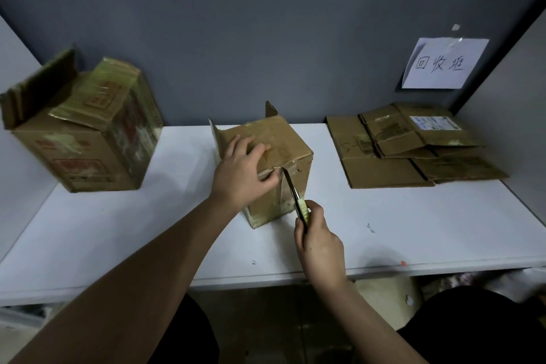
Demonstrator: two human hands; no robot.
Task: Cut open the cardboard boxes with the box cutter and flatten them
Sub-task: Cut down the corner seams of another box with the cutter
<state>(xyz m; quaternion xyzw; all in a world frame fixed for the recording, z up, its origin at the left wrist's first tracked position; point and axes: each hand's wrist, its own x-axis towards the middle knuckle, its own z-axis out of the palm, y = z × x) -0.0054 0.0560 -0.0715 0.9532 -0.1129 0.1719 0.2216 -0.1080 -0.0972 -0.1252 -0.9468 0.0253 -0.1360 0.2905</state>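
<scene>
the right hand (317,241) grips the handle of a box cutter (297,201), fingers curled round its pale green body, the blade angled up and away so that its tip meets the taped top front edge of a small cardboard box (283,156). the left hand (242,170) rests on top of the same box, fingers spread across the brown packing tape, the thumb hooked over the front edge just beside the blade tip. the box stands near the middle of the white bench (147,230), its far flaps raised upright at the back and at the left side. both bare forearms reach in from the lower edge of the view.

to the left, well apart, a larger cardboard box (88,142) with red print and glossy tape sits close to the back wall, its top flaps partly lifted and one flap standing up at the far left. to the right, a stack of flattened cardboard boxes (413,151) lies flat on the bench near the back corner; the topmost piece bears a white shipping label. above the stack, a white paper sign (443,63) with handwritten characters is taped to the grey-blue back wall (266,38). small dark specks mark the bench near its front edge. below the bench the floor is dim and hard to make out.
</scene>
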